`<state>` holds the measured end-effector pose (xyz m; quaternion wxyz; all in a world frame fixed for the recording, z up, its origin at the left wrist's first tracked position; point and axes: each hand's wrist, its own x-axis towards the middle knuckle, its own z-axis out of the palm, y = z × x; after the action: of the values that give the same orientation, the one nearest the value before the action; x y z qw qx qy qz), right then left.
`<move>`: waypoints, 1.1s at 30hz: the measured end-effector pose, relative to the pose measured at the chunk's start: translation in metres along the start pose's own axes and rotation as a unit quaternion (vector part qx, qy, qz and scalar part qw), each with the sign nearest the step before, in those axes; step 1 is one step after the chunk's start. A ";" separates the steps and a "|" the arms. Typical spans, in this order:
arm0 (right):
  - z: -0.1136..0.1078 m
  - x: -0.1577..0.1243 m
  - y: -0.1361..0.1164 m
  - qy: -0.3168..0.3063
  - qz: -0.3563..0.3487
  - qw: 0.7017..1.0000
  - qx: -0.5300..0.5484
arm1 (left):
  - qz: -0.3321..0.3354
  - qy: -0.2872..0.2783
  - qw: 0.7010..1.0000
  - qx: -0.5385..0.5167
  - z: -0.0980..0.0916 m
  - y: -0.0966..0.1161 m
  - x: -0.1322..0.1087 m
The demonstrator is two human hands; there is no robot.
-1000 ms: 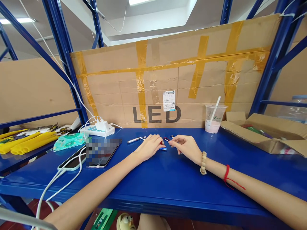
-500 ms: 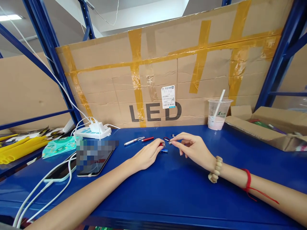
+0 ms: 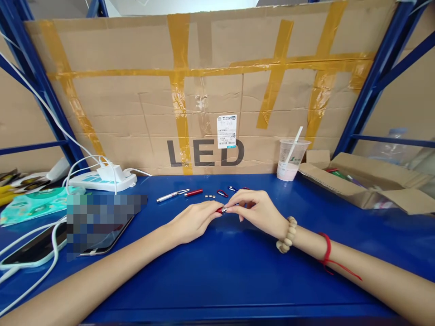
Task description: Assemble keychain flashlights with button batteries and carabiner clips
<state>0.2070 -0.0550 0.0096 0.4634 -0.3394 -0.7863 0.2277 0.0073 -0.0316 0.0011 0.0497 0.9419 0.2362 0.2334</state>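
One red tube (image 3: pixel 220 210), mostly hidden.

Blue steel shelf deck (image 3: pixel 238 271), glossy, serving as worktop; blue steel uprights (image 3: pixel 370 86) with diagonal braces at both sides. Back panel: flattened cardboard sheet (image 3: pixel 118 113) patched with yellow-brown tape (image 3: pixel 178 81), printed "LED", bearing one white barcode label (image 3: pixel 226 131). Plain cardboard panels (image 3: pixel 408 104) behind the side bays; even light, soft reflections on the deck.
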 end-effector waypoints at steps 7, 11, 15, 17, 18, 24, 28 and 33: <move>-0.004 0.001 0.002 -0.042 0.070 0.997 -0.001 | 0.011 -0.006 0.999 0.045 0.000 0.008 -0.001; -0.006 0.000 0.003 -0.053 0.040 0.996 -0.055 | 0.009 -0.019 0.996 0.085 0.002 0.011 -0.002; -0.005 -0.003 0.003 -0.026 -0.019 0.994 -0.106 | -0.003 -0.009 0.995 0.097 0.003 0.012 -0.003; -0.005 -0.003 0.003 -0.012 -0.046 0.991 -0.127 | -0.011 -0.002 0.995 0.095 0.004 0.013 -0.004; -0.004 -0.004 0.003 -0.006 -0.056 0.989 -0.136 | -0.015 0.001 0.996 0.090 0.004 0.013 -0.003; -0.005 -0.002 -0.001 0.003 -0.038 0.994 -0.101 | -0.047 0.046 0.998 0.008 0.008 0.019 0.000; -0.008 0.002 -0.006 -0.006 -0.001 0.999 -0.048 | -0.060 0.066 0.995 -0.043 0.006 0.023 0.002; -0.011 0.005 -0.012 -0.012 -0.008 0.999 -0.047 | -0.057 0.060 0.993 -0.089 0.000 0.022 0.003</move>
<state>0.2114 -0.0589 0.0255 0.4389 -0.3515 -0.8047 0.1905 0.0190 -0.0500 0.0065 0.1321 0.9031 0.2700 0.3067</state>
